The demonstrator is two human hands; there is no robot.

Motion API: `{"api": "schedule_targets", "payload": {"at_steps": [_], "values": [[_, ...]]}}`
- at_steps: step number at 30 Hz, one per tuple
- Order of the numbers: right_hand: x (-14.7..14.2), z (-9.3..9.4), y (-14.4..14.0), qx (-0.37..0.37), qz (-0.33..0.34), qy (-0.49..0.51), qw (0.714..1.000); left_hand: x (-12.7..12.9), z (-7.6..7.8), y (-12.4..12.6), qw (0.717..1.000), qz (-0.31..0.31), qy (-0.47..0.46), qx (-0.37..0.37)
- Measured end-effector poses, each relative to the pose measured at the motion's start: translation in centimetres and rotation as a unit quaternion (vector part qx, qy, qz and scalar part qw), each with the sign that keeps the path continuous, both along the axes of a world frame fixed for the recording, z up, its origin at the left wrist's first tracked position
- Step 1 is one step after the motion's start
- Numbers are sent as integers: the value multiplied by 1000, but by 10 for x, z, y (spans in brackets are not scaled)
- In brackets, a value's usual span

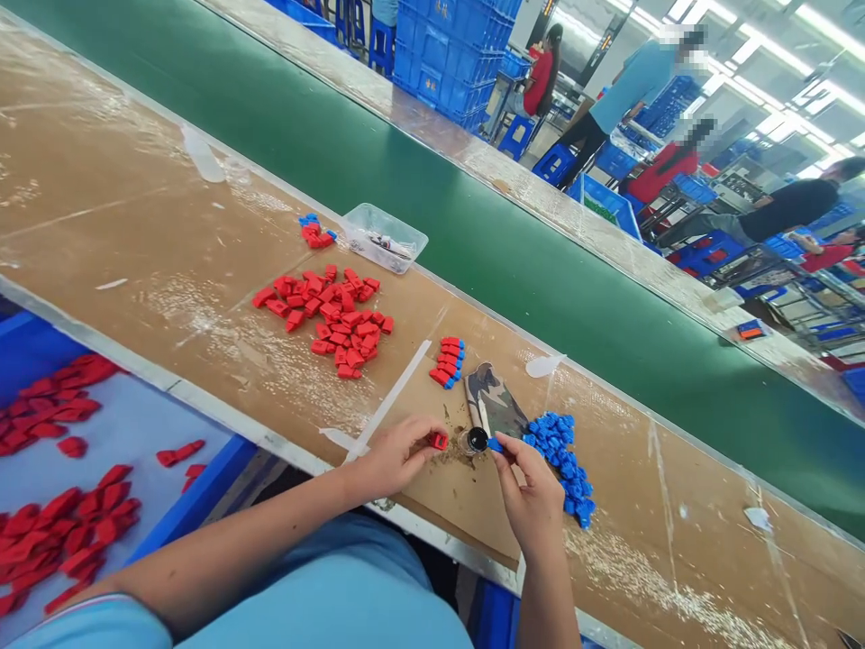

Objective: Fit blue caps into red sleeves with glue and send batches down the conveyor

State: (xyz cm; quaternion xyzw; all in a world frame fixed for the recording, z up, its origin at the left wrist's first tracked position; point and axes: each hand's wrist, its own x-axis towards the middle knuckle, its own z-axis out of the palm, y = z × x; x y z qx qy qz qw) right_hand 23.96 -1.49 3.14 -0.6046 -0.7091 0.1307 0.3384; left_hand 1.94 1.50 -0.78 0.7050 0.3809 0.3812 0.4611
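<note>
Red cap [439,441] in my left hand [398,458], blue piece [496,444] in my right hand [533,491], both over the counter [135,225].

My left hand's fingertips pinch the small red cap just above the brown counter top, close to its near edge; my right hand pinches the blue piece between thumb and forefinger, and a small dark round fixture [476,440] stands between the two. Just beyond it lies a camouflage cloth [496,401], and a heap of blue pieces [560,455] lies right beside my right hand. A short row of joined red-and-blue parts [449,361] sits behind the cloth; farther left a loose pile of red caps [331,320], then a clear plastic tray [385,236] by the green conveyor belt [473,243]. A blue bin [195,505] with more red caps stands under my left forearm.
</note>
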Motion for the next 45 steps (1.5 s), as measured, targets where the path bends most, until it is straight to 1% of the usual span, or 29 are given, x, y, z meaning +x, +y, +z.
{"api": "schedule_targets", "payload": {"at_steps": [6, 10, 13, 18, 23, 27, 30, 32, 36, 40, 43, 45], "values": [[-2, -3, 7, 35, 44, -65, 996, 7, -8, -1, 999, -3, -29, -14], [-2, -5, 9, 47, 52, -96, 993, 7, -7, -2, 999, 2, -31, -17], [-3, -5, 9, 35, 50, -104, 993, 6, -6, -2, 999, 2, -34, -17], [-1, -3, 8, 17, 33, -71, 997, 6, -8, -2, 999, -2, -43, -34], [2, -4, 6, -7, -19, -6, 1000, 9, -10, -3, 994, 3, -73, -87], [1, -4, 3, -25, -38, 8, 999, 9, -7, -3, 993, -2, -67, -93], [2, -4, 3, -9, -42, 5, 999, 8, -5, -3, 994, 0, -62, -91], [3, -5, 3, 9, -36, -7, 999, 7, -4, -3, 994, -2, -60, -87], [6, -7, 3, 32, 4, -54, 998, 7, -6, -3, 995, -8, -59, -80], [6, -3, 3, 47, 22, -100, 994, 7, -6, -3, 996, -8, -52, -70], [8, 2, 2, 44, 45, -122, 991, 7, -6, -3, 997, -7, -45, -64], [9, 5, 1, 31, 49, -114, 992, 7, -5, -3, 997, -7, -49, -63]]}}
